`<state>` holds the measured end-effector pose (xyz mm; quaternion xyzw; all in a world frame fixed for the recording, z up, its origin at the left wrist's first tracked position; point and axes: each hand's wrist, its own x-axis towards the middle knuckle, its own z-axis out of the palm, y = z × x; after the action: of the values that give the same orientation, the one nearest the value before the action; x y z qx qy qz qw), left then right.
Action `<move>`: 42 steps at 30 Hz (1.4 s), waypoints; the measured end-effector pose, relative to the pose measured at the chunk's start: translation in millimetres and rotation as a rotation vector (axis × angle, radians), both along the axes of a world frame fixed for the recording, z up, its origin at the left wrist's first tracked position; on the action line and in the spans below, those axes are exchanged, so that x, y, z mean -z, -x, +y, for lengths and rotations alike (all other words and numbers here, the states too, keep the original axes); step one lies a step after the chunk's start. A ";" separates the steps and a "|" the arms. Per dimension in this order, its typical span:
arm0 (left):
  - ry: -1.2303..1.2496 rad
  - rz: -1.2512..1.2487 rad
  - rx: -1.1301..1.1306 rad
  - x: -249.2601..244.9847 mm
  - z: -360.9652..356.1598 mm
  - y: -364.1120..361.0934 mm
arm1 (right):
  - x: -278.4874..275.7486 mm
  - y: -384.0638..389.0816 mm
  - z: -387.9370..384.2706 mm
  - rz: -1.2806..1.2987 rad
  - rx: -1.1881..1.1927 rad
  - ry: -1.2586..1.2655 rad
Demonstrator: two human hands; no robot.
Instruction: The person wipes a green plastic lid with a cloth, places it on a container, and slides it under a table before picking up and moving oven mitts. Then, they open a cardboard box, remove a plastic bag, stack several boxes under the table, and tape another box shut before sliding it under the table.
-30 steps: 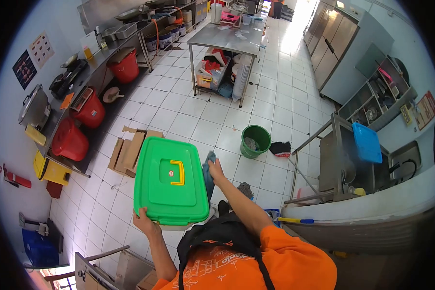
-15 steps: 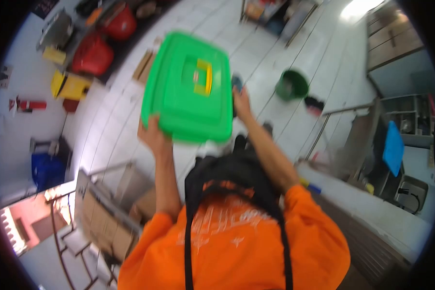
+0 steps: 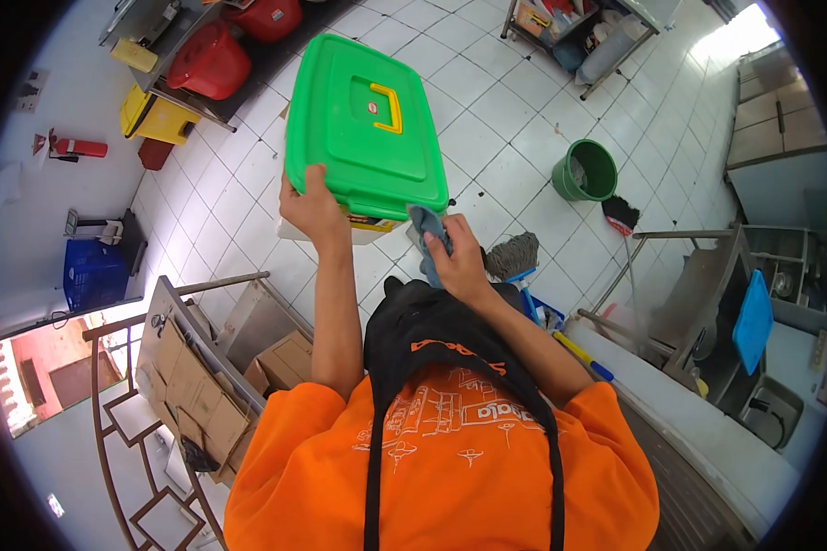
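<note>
A storage box with a bright green lid [image 3: 358, 156] and a yellow handle [image 3: 388, 108] is held out in front of me, tilted. My left hand [image 3: 317, 207] grips its near left corner, thumb over the lid's edge. In my right hand [image 3: 461, 262] is a blue-grey cloth [image 3: 429, 241], bunched between the fingers. That cloth is at the near right corner of the box, overlapping the lid's rim in this view. Part of the pale box body shows under the lid.
On the tiled floor stand a green bucket [image 3: 585, 171], a broom head [image 3: 621, 214] and a grey mop [image 3: 513, 255]. Red tubs [image 3: 209, 60] sit on a shelf at upper left. A cart with flattened cardboard [image 3: 193, 386] is at left, a metal counter [image 3: 698, 275] at right.
The box has shifted slightly up and away, with more of its near side showing. My right hand has moved from the box's right side down to its near corner, and the cloth now shows.
</note>
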<state>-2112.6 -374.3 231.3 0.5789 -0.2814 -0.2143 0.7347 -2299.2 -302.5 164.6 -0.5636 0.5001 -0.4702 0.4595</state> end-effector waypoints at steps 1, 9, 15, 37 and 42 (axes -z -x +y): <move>0.013 0.035 -0.007 -1.1 2.7 1.4 | -13.6 -4.6 -0.9 0.135 0.072 0.190; -0.023 0.105 0.194 13.6 38.6 -8.1 | 58.5 23.7 -69.0 0.520 -0.197 0.161; -0.071 0.178 0.184 21.6 45.4 -20.4 | 65.5 13.5 -56.6 0.569 0.058 0.054; -0.553 0.074 -0.282 141.8 238.3 -191.2 | 178.0 8.3 -165.4 0.281 0.109 -0.367; -0.493 0.140 -0.469 133.5 278.5 -192.6 | 38.8 -81.2 -244.9 -0.058 0.102 -0.037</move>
<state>-1920.0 -95.8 97.8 0.7717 -0.0292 -0.1403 0.6196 -2218.1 -547.3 125.8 -0.5149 0.5234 -0.4997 0.4596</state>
